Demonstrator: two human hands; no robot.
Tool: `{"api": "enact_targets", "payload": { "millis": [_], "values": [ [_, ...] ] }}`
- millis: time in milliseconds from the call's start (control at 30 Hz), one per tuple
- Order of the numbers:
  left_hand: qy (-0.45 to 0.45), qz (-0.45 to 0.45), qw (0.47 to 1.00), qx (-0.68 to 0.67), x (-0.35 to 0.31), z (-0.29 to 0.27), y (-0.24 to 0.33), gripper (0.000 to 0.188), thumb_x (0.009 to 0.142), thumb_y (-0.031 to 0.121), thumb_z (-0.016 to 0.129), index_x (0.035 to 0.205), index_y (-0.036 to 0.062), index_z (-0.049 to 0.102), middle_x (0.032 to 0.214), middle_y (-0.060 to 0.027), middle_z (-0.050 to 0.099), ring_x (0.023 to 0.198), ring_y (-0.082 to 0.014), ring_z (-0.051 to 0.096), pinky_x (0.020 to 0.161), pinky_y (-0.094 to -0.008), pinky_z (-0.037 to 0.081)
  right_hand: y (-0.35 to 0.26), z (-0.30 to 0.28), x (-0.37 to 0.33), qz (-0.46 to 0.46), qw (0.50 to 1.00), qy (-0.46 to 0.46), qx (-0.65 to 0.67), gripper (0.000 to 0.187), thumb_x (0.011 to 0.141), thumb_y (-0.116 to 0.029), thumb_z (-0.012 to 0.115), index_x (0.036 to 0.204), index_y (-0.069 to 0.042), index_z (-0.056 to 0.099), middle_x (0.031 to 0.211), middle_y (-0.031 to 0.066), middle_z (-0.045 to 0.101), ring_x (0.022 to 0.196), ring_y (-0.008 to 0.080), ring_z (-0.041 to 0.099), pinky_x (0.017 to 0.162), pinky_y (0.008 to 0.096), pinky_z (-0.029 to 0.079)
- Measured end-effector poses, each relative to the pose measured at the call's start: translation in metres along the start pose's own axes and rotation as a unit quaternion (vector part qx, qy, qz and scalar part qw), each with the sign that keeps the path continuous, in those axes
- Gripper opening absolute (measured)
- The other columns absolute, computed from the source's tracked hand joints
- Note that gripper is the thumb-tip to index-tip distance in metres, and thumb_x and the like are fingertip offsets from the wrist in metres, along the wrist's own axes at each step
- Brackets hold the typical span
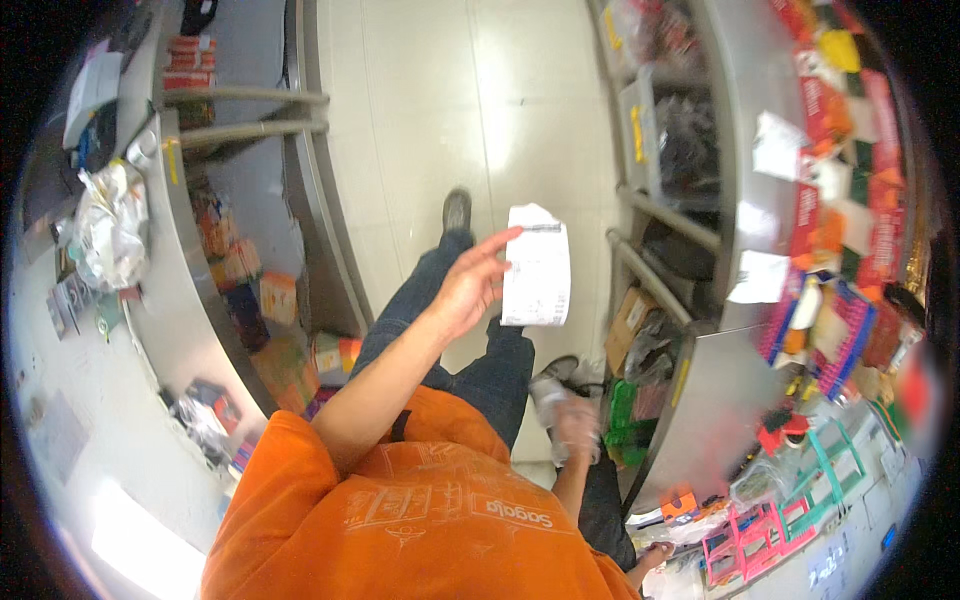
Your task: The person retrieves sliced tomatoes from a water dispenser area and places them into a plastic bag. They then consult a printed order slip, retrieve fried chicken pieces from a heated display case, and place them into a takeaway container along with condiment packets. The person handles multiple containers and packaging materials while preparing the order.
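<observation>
My left hand (468, 288) reaches forward over the aisle, its fingers closed on the left edge of a white printed slip (537, 275) that looks like a receipt. The slip's upper edge is uneven, and its printed side faces up. Low by my right hip is my right hand (576, 428), smeared by motion. It seems to grip a pale, see-through, plastic-looking item (548, 394), whose kind I cannot make out.
Metal shelving (285, 250) with boxes and packs lines the left. On the right stands a steel counter (745, 220) with crates and black bags beneath. Colourful packages (835, 200) cover its far side. Another person's hand (655, 556) shows low right, behind me. Pale tiled floor (470, 100) runs between.
</observation>
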State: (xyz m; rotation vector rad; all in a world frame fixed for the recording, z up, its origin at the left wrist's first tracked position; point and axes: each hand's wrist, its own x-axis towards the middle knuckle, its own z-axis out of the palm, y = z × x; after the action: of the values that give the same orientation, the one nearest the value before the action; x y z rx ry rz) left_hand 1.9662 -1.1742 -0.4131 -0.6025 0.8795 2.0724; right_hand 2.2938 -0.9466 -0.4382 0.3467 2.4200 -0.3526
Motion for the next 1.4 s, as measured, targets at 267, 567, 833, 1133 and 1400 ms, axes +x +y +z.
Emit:
{"api": "enact_targets", "payload": {
  "millis": [267, 567, 833, 1133, 1400],
  "values": [
    [-0.056, 0.023, 0.986, 0.156, 0.014, 0.049, 0.158, 0.075, 0.082, -0.011, 0.050, 0.152, 0.0167, 0.044, 0.142, -0.0128, 0.053, 0.129, -0.0223, 0.053, 0.108, -0.0368, 0.045, -0.177, -0.200, 0.108, 0.074, 0.970, 0.006, 0.230, 0.058, 0.090, -0.032, 0.071, 0.138, -0.008, 0.048, 0.111, 0.0237, 0.070, 0.108, 0.0438, 0.066, 0.090, 0.0494, 0.053],
    [0.023, 0.108, 0.946, 0.305, 0.139, 0.095, 0.315, 0.068, 0.082, -0.008, 0.050, 0.145, 0.0186, 0.055, 0.123, -0.0035, 0.061, 0.098, -0.0123, 0.059, 0.083, -0.0259, 0.049, -0.170, -0.478, 0.304, -0.143, 0.854, 0.388, 0.316, 0.054, 0.089, -0.012, 0.065, 0.141, -0.010, 0.055, 0.130, 0.0206, 0.064, 0.121, 0.0397, 0.061, 0.104, 0.0455, 0.048],
    [0.032, 0.154, 0.928, 0.338, 0.168, 0.123, 0.427, 0.056, 0.086, -0.007, 0.045, 0.140, 0.0011, 0.057, 0.139, -0.0135, 0.057, 0.125, -0.0248, 0.057, 0.102, -0.0368, 0.048, -0.107, -0.662, 0.521, 0.072, 0.892, 0.444, -0.046, 0.070, 0.091, -0.051, 0.062, 0.151, -0.018, 0.047, 0.162, 0.0236, 0.025, 0.153, 0.0414, 0.016, 0.121, 0.0613, 0.019],
    [-0.254, 0.158, 0.624, 0.722, 0.286, 0.270, 0.407, 0.020, 0.090, 0.012, 0.068, 0.105, -0.0002, 0.071, 0.102, -0.0155, 0.074, 0.099, -0.0261, 0.069, 0.091, -0.0356, 0.051, -0.083, -0.531, 0.325, 0.404, 0.567, 0.648, 0.309, 0.038, 0.096, -0.028, 0.065, 0.125, -0.004, 0.064, 0.116, 0.0196, 0.067, 0.113, 0.0358, 0.061, 0.103, 0.0467, 0.046],
    [-0.558, 0.101, 0.262, 0.781, 0.260, 0.399, 0.161, 0.053, 0.087, 0.027, 0.069, 0.134, 0.0053, 0.059, 0.138, -0.0247, 0.056, 0.108, -0.0429, 0.065, 0.094, -0.0497, 0.054, 0.062, -0.372, 0.129, 0.709, 0.575, 0.339, 0.226, 0.041, 0.098, -0.031, 0.053, 0.124, -0.002, 0.066, 0.126, 0.0257, 0.065, 0.113, 0.0425, 0.065, 0.099, 0.0501, 0.051]
  ]
}}
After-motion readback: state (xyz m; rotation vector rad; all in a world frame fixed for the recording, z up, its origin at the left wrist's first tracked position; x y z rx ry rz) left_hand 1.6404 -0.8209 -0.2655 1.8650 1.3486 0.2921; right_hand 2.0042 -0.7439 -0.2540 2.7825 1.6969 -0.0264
